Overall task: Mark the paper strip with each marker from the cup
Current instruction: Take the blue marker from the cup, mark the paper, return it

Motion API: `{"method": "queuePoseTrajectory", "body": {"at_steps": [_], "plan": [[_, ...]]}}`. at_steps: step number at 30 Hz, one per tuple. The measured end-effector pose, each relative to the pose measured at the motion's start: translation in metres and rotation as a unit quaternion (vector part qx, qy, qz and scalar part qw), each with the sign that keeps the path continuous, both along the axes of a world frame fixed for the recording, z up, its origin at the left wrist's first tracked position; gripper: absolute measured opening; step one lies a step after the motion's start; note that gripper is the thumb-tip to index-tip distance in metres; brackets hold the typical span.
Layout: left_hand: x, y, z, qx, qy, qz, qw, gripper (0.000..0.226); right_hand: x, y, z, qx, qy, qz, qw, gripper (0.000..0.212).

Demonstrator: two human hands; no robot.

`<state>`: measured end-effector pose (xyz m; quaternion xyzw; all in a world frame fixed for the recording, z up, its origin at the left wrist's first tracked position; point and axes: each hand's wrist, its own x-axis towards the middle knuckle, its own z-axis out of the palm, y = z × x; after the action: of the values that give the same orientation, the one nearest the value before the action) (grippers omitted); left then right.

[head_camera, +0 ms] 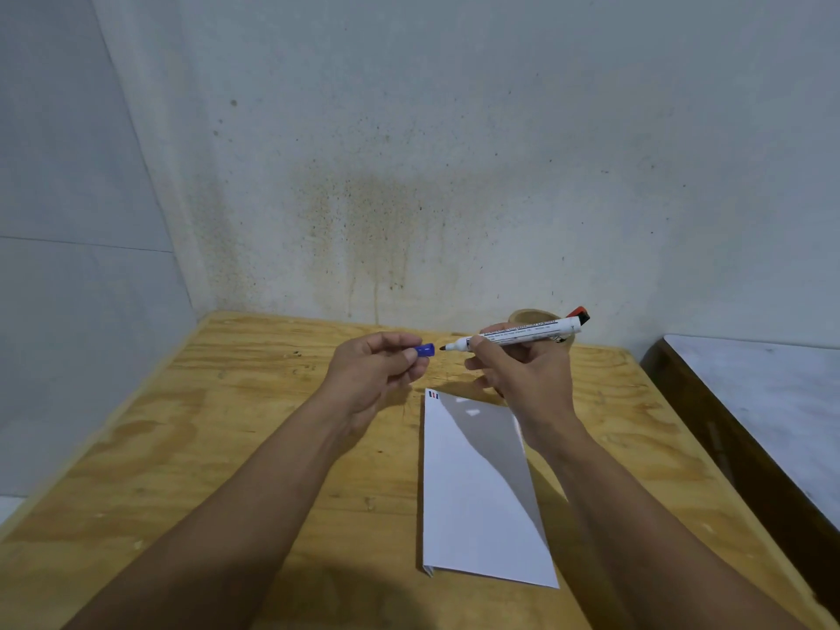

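Note:
My right hand (522, 370) holds a white marker (518, 334) level above the table, its dark tip pointing left. My left hand (377, 366) pinches the blue cap (426, 349), a small gap away from the tip. A white paper strip (477, 488) lies on the plywood table (227, 425) below my hands, with short dark and red marks (434, 395) at its far left corner. A brown cup (532, 318) stands behind my right hand, mostly hidden, and a red marker end (579, 311) sticks out of it.
The table sits in a corner against stained grey walls (409, 175). A second, dark-framed table with a pale top (772, 402) stands close on the right across a narrow gap.

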<state>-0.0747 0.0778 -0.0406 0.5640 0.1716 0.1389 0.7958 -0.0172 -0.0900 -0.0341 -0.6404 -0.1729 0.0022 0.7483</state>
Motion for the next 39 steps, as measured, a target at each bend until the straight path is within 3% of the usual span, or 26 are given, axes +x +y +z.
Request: {"method": "queuePoseTrajectory", "body": {"at_steps": [14,21,24,27,32,35,39], "plan": [[-0.001,-0.023,0.019,-0.025,-0.031,-0.043,0.998,0.013,0.006,-0.016,0.001,-0.009,-0.04,0.054,0.998,0.021],[0.003,-0.038,0.026,-0.013,-0.058,-0.042,0.997,0.011,0.006,-0.025,0.012,-0.021,-0.066,0.024,0.997,0.016],[0.008,-0.052,0.026,0.031,-0.071,-0.038,0.996,0.009,0.009,-0.03,0.018,-0.08,-0.082,-0.007,0.993,0.016],[0.012,-0.068,0.03,0.14,-0.07,-0.027,0.987,0.012,0.016,-0.036,0.029,-0.118,-0.083,-0.046,0.989,0.021],[0.029,-0.076,0.027,0.372,-0.07,0.027,0.925,0.017,0.043,-0.069,0.067,-0.272,-0.14,-0.129,0.943,0.033],[0.042,-0.074,0.022,0.508,-0.062,-0.007,0.859,0.028,0.055,-0.091,0.089,-0.39,-0.167,-0.152,0.893,0.032],[0.051,-0.072,0.016,0.652,-0.075,-0.059,0.753,0.05,0.063,-0.103,0.11,-0.437,-0.188,-0.178,0.861,0.017]]}}
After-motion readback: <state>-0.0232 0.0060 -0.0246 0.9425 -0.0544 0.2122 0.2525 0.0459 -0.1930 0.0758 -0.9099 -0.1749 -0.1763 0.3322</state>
